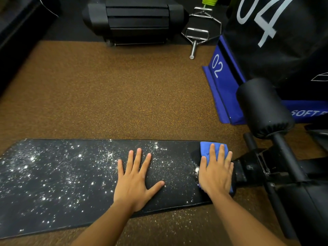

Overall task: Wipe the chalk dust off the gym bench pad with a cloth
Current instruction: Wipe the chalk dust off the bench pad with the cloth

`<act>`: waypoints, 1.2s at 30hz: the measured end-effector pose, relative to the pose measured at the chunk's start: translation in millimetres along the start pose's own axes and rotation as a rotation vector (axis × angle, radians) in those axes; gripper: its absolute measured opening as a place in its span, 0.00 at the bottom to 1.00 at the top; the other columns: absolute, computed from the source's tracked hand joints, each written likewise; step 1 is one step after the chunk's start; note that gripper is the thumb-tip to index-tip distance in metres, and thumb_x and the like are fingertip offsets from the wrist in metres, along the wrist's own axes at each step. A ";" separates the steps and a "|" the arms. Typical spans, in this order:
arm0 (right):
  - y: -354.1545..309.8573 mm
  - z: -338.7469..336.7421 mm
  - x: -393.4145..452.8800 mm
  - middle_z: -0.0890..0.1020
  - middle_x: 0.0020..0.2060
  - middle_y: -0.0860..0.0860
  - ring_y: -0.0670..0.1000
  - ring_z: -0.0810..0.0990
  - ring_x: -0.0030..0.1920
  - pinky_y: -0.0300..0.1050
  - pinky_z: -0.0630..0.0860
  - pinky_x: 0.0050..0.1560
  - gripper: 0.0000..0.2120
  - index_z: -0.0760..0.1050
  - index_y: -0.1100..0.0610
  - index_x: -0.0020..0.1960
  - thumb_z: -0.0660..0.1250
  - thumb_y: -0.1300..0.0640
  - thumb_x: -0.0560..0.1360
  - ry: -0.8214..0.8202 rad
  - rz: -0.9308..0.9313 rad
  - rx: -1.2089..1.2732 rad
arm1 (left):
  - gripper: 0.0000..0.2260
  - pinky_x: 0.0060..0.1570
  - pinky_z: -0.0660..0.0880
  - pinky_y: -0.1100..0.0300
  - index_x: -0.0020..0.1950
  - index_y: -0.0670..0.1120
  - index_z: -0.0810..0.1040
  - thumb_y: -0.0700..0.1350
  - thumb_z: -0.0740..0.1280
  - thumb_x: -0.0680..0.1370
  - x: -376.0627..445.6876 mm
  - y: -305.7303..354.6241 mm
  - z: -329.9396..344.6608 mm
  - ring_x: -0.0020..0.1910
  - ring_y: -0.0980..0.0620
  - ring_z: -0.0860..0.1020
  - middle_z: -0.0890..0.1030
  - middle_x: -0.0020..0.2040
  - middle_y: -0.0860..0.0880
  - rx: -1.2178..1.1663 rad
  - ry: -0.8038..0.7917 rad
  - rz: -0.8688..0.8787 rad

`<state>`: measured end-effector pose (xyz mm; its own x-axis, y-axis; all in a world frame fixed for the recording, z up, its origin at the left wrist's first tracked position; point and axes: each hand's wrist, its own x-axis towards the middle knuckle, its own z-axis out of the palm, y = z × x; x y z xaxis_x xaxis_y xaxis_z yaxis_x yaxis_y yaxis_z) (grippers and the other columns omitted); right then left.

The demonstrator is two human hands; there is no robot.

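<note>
**Wiping pass starting at right end of pad**

Pressing flat on the bench pad [53, 183]: both hands, fingers straight and spread. Left hand [136, 180] rests bare on the pad near its middle, apparently steadying it. Right hand [215, 173] lies palm-down on the blue cloth [205, 148] at the pad's right end; cloth corners show beyond the fingertips and at the near wrist.

Chalk dust [32, 158] is thick across the left and centre of the pad; some specks lie on the brown floor [124, 95] along the near edge.

Judgement: cloth is light, soft and limp, likely to bunch, so best driven under a flat palm. Pad looks firm and slightly slick; dust is loose and may scatter.

Farther right: black roller pad [262, 107], blue soft box [223, 86].
</note>
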<state>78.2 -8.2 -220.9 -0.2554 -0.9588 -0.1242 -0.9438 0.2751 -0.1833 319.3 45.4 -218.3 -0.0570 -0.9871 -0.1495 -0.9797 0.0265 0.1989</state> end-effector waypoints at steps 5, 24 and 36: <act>-20.5 -1.7 11.7 0.46 0.77 0.54 0.61 0.41 0.75 0.57 0.43 0.74 0.28 0.46 0.56 0.77 0.46 0.46 0.81 -0.019 -0.113 -0.044 | 0.36 0.72 0.37 0.42 0.77 0.56 0.41 0.73 0.43 0.74 0.2 -4.6 3.5 0.75 0.50 0.34 0.39 0.78 0.50 -0.045 0.038 0.005; 23.1 -6.8 -19.9 0.46 0.77 0.54 0.58 0.43 0.76 0.54 0.48 0.74 0.28 0.47 0.58 0.77 0.49 0.49 0.81 -0.035 -0.114 -0.001 | 0.34 0.73 0.38 0.45 0.78 0.53 0.43 0.69 0.44 0.76 -1.5 -7.4 6.6 0.75 0.51 0.34 0.40 0.78 0.50 -0.065 0.057 -0.014; 14.0 -11.1 46.3 0.52 0.77 0.57 0.60 0.47 0.76 0.56 0.47 0.74 0.29 0.50 0.58 0.77 0.44 0.45 0.80 -0.085 -0.130 0.021 | 0.35 0.73 0.37 0.44 0.78 0.52 0.42 0.69 0.42 0.76 0.0 -5.4 6.0 0.75 0.50 0.33 0.38 0.78 0.50 -0.048 0.041 -0.021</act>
<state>50.8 -49.4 -218.4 -0.1117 -0.9773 -0.1798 -0.9629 0.1512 -0.2234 323.4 46.1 -225.2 -0.0273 -0.9931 -0.1141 -0.9701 -0.0013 0.2428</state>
